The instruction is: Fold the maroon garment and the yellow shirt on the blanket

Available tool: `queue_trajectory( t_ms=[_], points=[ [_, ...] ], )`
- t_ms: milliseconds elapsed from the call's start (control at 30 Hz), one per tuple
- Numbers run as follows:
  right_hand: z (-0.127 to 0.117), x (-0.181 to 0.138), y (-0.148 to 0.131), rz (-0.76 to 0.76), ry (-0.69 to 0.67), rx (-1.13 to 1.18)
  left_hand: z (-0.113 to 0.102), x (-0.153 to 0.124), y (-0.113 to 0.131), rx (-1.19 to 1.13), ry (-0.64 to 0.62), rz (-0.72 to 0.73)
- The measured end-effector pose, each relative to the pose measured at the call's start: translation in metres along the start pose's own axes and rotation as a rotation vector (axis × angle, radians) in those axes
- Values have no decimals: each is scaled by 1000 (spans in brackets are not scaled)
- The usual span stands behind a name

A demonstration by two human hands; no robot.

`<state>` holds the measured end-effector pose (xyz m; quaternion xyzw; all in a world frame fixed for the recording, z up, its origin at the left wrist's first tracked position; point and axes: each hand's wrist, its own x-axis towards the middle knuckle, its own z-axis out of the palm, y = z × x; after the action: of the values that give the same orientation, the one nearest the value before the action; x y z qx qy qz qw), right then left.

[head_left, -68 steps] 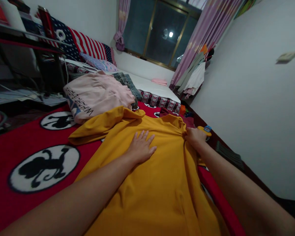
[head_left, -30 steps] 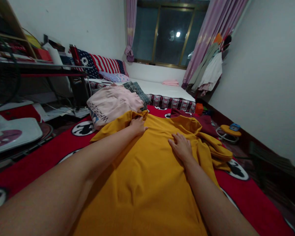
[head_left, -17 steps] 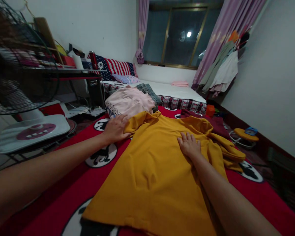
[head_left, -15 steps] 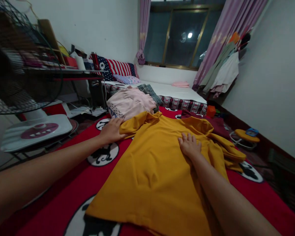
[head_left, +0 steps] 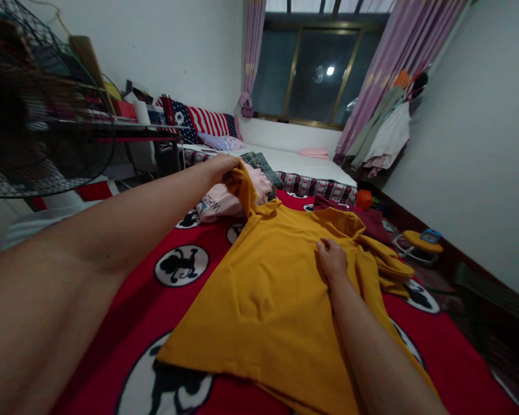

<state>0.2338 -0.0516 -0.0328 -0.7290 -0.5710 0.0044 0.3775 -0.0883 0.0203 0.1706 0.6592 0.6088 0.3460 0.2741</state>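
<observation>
A mustard-yellow shirt [head_left: 268,294] lies spread on a red blanket [head_left: 125,300] printed with black-and-white cartoon circles. My left hand [head_left: 222,166] grips the shirt's left sleeve and holds it lifted off the blanket. My right hand [head_left: 332,259] rests on the shirt's chest near the collar, fingers curled and pressing the cloth down. The shirt's right sleeve [head_left: 387,265] lies bunched at the right.
A folded pink garment [head_left: 225,199] and jeans [head_left: 263,167] lie behind the shirt. A dark fan [head_left: 43,115] stands at the left beside a cluttered shelf [head_left: 125,115]. A mattress [head_left: 303,164] reaches to the window. Clothes [head_left: 383,135] hang at the right; a yellow stool [head_left: 417,242] stands by the wall.
My left hand has taken hold of the left sleeve and raised it from the blanket. My right hand stays on the chest, its fingers now curled.
</observation>
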Motion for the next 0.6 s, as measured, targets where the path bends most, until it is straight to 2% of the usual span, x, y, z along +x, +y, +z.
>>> queue_trajectory(
  t_ms=[33, 100, 133, 200, 233, 300, 367, 433, 533, 600],
  points=[
    [-1, 1, 3, 35, 67, 115, 8, -5, 19, -71, -19, 89],
    [-2, 2, 8, 80, 202, 297, 31, -25, 48, -315, -192, 442],
    [-3, 2, 10, 92, 254, 359, 43, -39, 56, -352, -289, 567],
    [-5, 1, 10, 118, 311, 445, 64, -68, 55, -293, -483, 711],
    [-6, 0, 10, 137, 318, 472, 72, -81, 47, -201, -553, 722],
    [-7, -1, 8, 165, 310, 494, 78, -100, 19, 73, -582, 671],
    [-8, -2, 5, 174, 293, 481, 73, -110, -16, 389, -468, 580],
    [-7, -3, 2, 129, 279, 429, 61, -117, -49, 608, -393, 420],
    [-7, -7, -8, -45, 241, 277, 41, -129, -86, 771, -399, 181],
    [-7, -14, -19, -205, 143, 158, 32, -141, -103, 758, -468, 134]
  ],
)
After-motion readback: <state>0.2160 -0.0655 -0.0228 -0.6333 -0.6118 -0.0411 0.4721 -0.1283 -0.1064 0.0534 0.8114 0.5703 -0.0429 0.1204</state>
